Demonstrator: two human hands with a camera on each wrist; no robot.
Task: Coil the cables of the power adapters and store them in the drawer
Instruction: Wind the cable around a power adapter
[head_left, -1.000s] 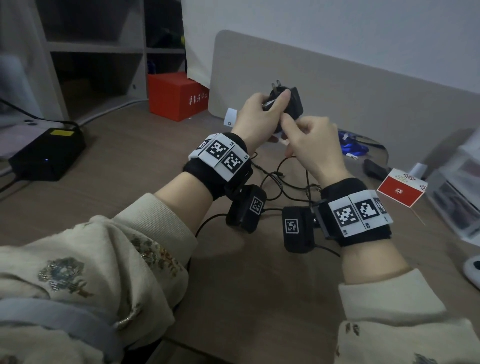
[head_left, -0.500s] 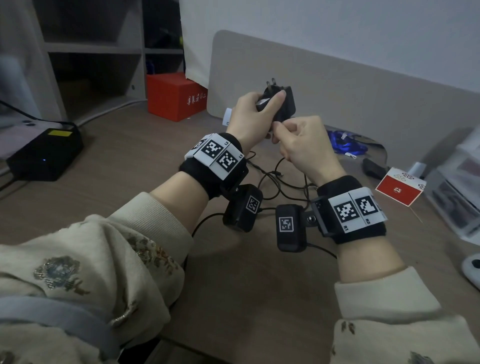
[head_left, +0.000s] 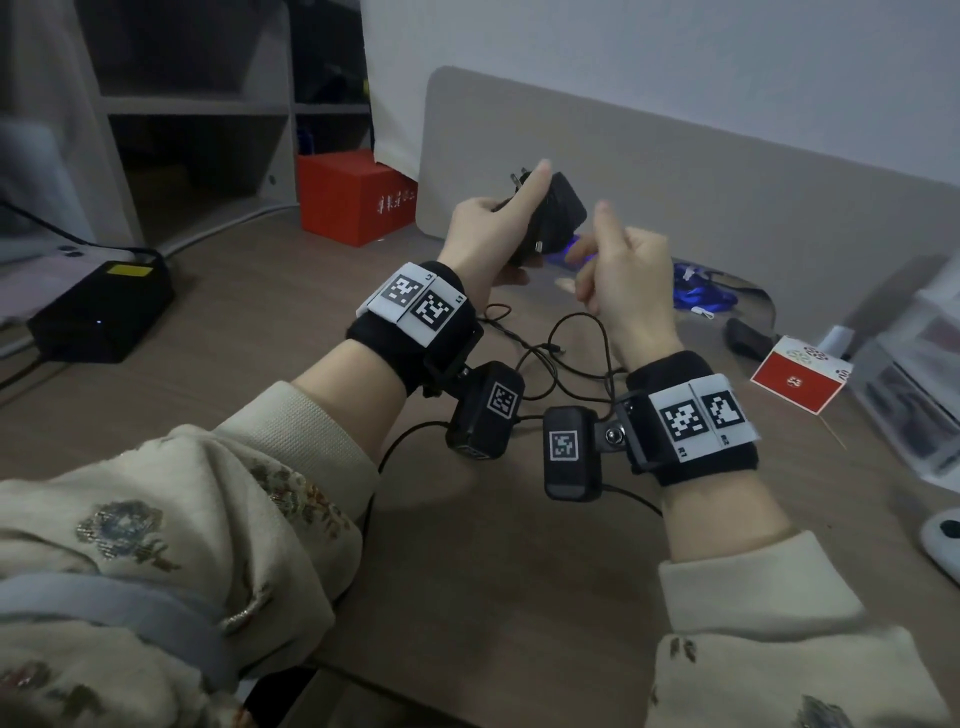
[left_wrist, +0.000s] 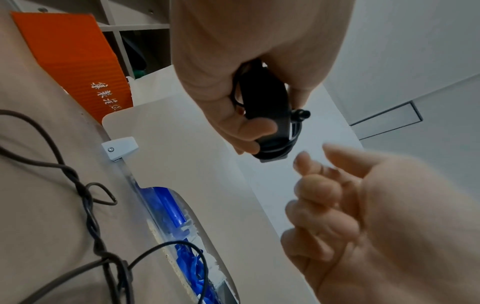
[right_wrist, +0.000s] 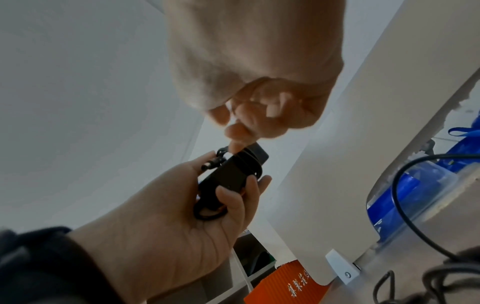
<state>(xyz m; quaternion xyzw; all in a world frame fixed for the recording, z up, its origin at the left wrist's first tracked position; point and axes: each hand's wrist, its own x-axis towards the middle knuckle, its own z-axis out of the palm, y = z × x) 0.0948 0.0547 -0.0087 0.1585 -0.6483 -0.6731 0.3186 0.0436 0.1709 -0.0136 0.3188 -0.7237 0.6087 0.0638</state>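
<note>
A red cardboard box (head_left: 357, 196) and a black rectangular charger brick (head_left: 101, 312) sit on the wooden surface (head_left: 467, 545), with loose black cables (head_left: 561, 353) tangled beneath the wrists. The left hand (head_left: 485, 236) grips a black power adapter (head_left: 553, 215), cable wound around it, above the surface, prongs up and away, long axis tilted. The right hand (head_left: 621, 280) is curled, just beside it, holding nothing visible.
</note>
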